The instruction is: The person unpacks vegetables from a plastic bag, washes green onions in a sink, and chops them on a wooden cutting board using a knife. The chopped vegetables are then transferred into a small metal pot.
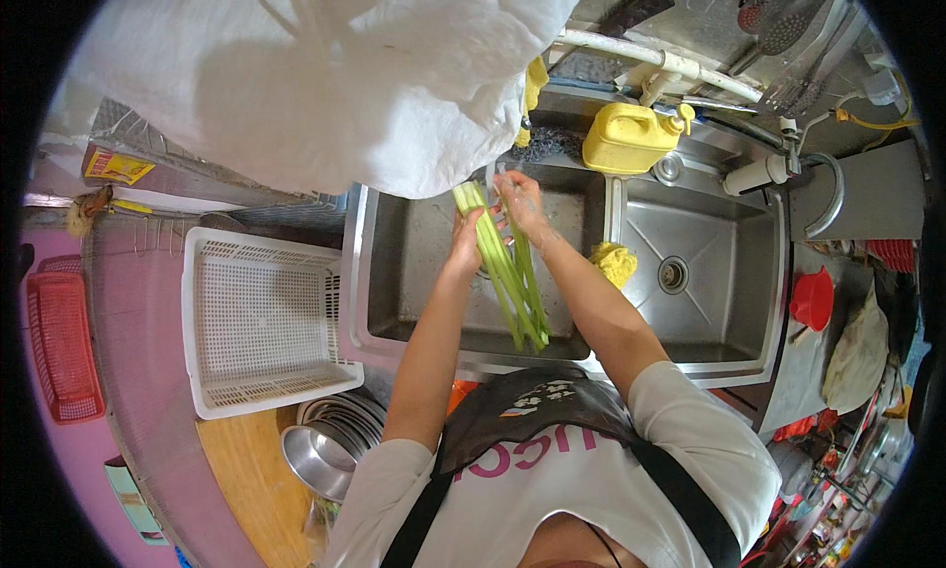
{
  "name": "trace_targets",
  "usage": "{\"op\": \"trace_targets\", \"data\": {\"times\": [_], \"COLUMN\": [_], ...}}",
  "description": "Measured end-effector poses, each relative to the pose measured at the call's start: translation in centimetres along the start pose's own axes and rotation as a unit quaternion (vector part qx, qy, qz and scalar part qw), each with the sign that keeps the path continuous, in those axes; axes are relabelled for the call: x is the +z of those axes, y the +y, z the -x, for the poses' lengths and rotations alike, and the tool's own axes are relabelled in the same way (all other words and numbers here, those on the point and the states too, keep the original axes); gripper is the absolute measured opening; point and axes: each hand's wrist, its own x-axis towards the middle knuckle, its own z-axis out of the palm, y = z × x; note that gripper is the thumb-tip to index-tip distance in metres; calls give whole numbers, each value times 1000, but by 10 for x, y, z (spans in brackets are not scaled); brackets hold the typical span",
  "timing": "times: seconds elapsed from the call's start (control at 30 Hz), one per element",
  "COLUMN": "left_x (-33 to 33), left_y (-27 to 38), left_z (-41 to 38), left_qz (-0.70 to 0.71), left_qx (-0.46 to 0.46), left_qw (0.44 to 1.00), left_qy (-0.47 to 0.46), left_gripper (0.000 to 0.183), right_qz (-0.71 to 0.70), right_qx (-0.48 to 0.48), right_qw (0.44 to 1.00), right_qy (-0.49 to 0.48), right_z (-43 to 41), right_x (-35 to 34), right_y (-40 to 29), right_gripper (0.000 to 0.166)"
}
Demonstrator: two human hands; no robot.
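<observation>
Green celery stalks [497,254] hang over the left basin [421,272] of a steel double sink, their lower ends pointing toward me. My left hand [467,239] is closed around the thick upper part of the bunch. On the right side, my wet right hand [520,202] grips the upper end of a stalk beside the rest. Water seems to run down near the fingers of that hand; its source is hidden by a large white cloth-like sheet [355,88] hanging in front.
A yellow jug [628,139] stands on the sink's back ledge. A yellow cloth [615,263] drapes over the divider beside the right basin [702,235]. Left of the sink sits a white perforated basket [259,324], with stacked metal bowls [325,450] nearer me. A curved faucet [835,198] is at right.
</observation>
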Motion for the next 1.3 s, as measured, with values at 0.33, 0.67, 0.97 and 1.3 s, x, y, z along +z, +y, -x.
{"op": "trace_targets", "data": {"times": [0.33,0.67,0.97,1.3], "left_x": [-13,14,4,22], "left_y": [-26,-35,-24,-25], "left_z": [-29,-36,-43,-53], "left_qz": [-27,-61,-105,-18], "left_qx": [79,106,63,10], "left_qw": [996,983,992,999], "left_qy": [-15,137,-18,30], "left_gripper": [34,26,22,54], "right_qz": [1,198,67,280], "right_qx": [-38,-41,-118,-126], "right_qw": [996,962,990,947], "right_qy": [-75,184,-24,92], "right_z": [-3,18,7,25], "right_x": [-24,7,-32,-23], "right_y": [4,-6,12,17], "right_gripper": [39,37,45,47]}}
